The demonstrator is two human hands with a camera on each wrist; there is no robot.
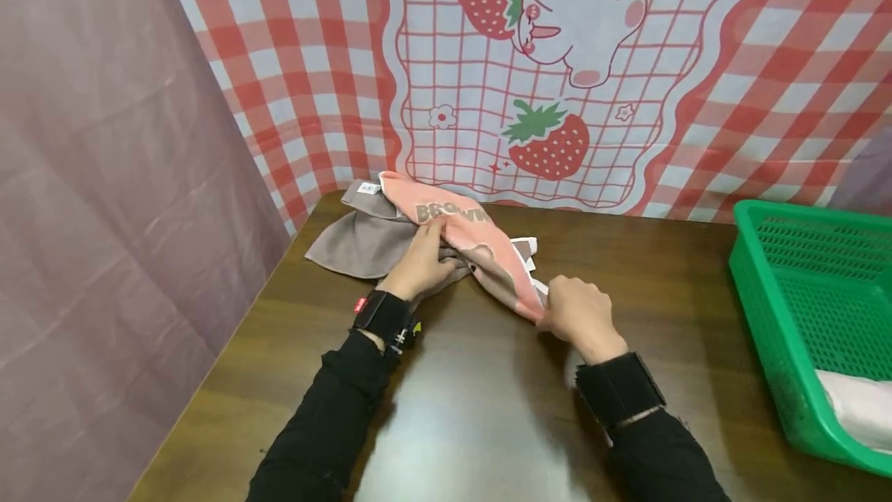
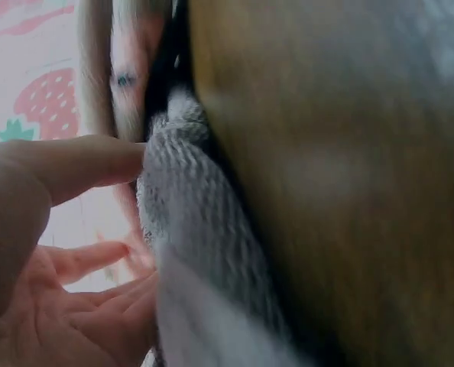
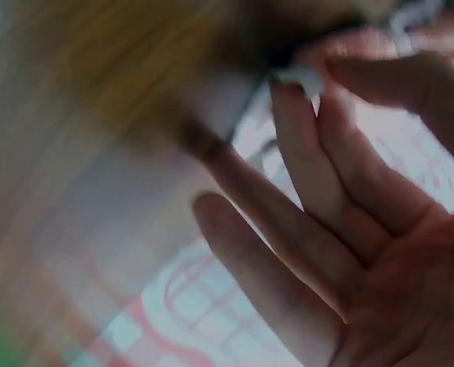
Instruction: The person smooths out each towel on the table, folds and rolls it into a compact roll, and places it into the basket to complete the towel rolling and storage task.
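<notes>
A pink and grey towel with brown lettering lies crumpled at the back of the wooden table, its grey part spread to the left. My left hand rests at the towel's middle. In the left wrist view its extended thumb and fingers touch the grey terry cloth, with a gap between them. At the towel's right end, my right hand pinches a corner, which stretches toward it. The right wrist view is blurred; thumb and index meet on a pale edge there, while other fingers extend loosely.
A green plastic basket stands on the right, with a rolled whitish cloth inside. Behind the table hangs a red checked curtain with strawberries. A plain pinkish curtain borders the left edge.
</notes>
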